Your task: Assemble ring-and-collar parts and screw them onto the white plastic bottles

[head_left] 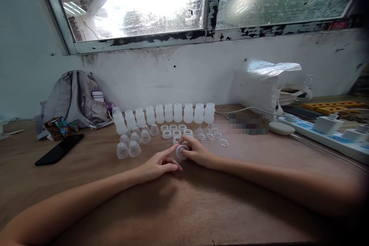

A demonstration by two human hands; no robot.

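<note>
Near the middle of the wooden table, my right hand [198, 152] grips a white bottle collar ring [182, 152], its fingers curled over and into it. My left hand [161, 164] is beside it with thumb and fingers apart; the index fingertip reaches the ring's edge. Whether a teat sits inside the ring is hidden by my fingers. Just beyond are several more white collar rings [173, 127] in rows. Clear teats [210, 136] lie flange down to the right. Clear domed caps [134, 148] stand to the left. A row of frosted baby bottles [178, 113] lines the back.
A grey backpack [73, 98], a small carton [57, 128] and a black phone [59, 150] are at the left. To the right are a white power strip [331, 138] with chargers, a round white device [281, 128], cables and a plastic bag [259, 84]. A window is above the wall.
</note>
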